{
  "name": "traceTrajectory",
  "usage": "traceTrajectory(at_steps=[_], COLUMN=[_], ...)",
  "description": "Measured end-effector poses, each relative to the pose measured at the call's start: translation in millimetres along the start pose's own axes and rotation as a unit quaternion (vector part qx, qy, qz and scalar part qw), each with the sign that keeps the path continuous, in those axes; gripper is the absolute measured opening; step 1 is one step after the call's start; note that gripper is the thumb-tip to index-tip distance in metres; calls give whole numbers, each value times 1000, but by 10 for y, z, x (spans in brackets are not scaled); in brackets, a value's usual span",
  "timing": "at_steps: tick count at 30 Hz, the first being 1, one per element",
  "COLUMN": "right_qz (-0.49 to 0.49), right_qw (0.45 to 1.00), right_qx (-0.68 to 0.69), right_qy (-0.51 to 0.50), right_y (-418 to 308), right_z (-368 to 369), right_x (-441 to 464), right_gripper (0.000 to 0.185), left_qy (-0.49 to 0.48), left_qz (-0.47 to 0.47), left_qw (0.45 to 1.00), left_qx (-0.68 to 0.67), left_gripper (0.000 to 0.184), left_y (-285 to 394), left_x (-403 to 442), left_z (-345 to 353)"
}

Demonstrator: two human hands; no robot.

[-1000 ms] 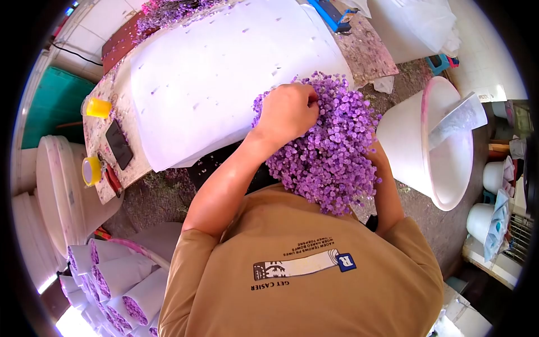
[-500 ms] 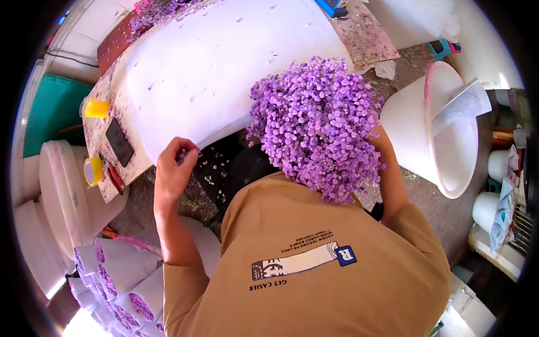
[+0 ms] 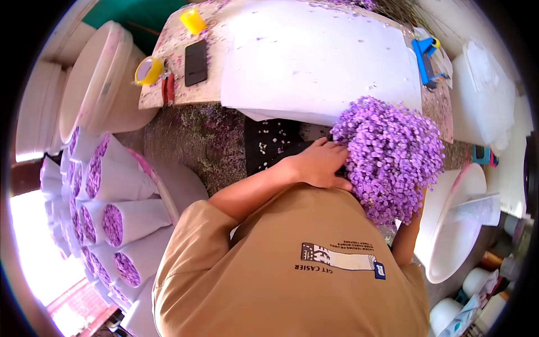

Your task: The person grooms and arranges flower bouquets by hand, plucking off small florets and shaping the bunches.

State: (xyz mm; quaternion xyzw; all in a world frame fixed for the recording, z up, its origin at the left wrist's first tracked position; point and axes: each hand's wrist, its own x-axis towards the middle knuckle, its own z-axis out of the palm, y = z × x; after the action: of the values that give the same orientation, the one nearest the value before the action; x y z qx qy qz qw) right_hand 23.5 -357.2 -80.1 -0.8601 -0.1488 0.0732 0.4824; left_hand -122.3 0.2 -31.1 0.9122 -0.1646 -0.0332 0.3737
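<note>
A thick bunch of small purple flowers [image 3: 393, 157] hangs in front of my chest, by the table's near edge. My right forearm [image 3: 409, 238] runs up behind it; the flower heads hide my right hand, which bears the bunch from below. Against the bunch's left side lies my left hand [image 3: 321, 163], fingers stretched and thumb apart, fingertips at the blossoms. Beyond the bunch, white wrapping sheets [image 3: 314, 62] cover much of the table, with a few loose petals on them.
On the table lie a phone [image 3: 196, 62], red-handled pliers [image 3: 168, 90], yellow tape rolls [image 3: 149, 71] and a blue tape dispenser [image 3: 425, 62]. White-wrapped bunches [image 3: 120, 224] fill a tub at my left. A white tub [image 3: 449, 253] stands at right.
My left hand has come from the left, off the table's edge, to the flowers. The view has turned, so the bunch appears farther right. My right arm still bears the bunch.
</note>
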Motion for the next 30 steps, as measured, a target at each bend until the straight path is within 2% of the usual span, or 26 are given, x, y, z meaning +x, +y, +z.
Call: traceTrajectory(at_steps=[1,3,4,6,9,10,12,14,16,18,19,20,21,22,23,24,25,26,30], right_qz=[1,1,4,13,23,23,-1,-52,-142,-217,-244,-246,-287,-327,-317,-308,-285,-288,-307], right_qw=[1000,1000,1000,999,992,987,970,959,959,929,929,956,951,940,939,930,942,939,924], right_qx=[0,4,5,21,86,117,191,218,102,-97,-119,-81,-90,-97,-109,-120,-110,-151,-197], right_qy=[2,8,13,33,89,111,149,176,224,283,252,135,65,-9,-81,-161,-139,-109,-118], right_y=[5,3,-4,-21,-200,-310,-649,-1078,-1577,-2168,-2413,-2654,-2630,-2565,-2537,-2510,-2431,-2274,-1870], right_z=[-3,1,-32,-122,-542,-719,-1100,-1354,-1330,-949,-667,-418,-223,-56,59,184,365,544,1025], right_x=[15,32,37,36,54,79,170,341,442,392,415,386,409,455,533,632,705,798,887], right_gripper=[54,54,54,55,56,56,57,57,58,69,78,88,88,89,86,82,77,74,71], left_qy=[10,-35,-109,-81,-76,11,56,114,303,434,484,491,437,383,354,353,291,268,242], left_qz=[-7,24,-8,-17,5,85,112,91,74,14,61,90,187,256,293,327,348,374,451], left_qw=[1000,998,987,963,947,936,913,851,832,726,673,654,640,638,665,661,678,672,589], left_qx=[0,-43,-115,-257,-311,-340,-389,-504,-459,-533,-556,-568,-604,-618,-589,-576,-578,-579,-626], left_gripper=[79,85,89,95,96,91,84,70,52,31,19,19,12,16,16,19,25,24,23], left_y=[-7,10,46,112,435,463,504,604,476,399,267,303,445,594,773,995,1138,1280,1638], left_x=[39,113,187,261,469,574,814,912,918,613,388,87,-179,-396,-576,-682,-845,-906,-893], left_z=[59,29,-48,-55,-339,-286,-381,-694,-1007,-1259,-1287,-1361,-1433,-1499,-1548,-1579,-1690,-1743,-1769])
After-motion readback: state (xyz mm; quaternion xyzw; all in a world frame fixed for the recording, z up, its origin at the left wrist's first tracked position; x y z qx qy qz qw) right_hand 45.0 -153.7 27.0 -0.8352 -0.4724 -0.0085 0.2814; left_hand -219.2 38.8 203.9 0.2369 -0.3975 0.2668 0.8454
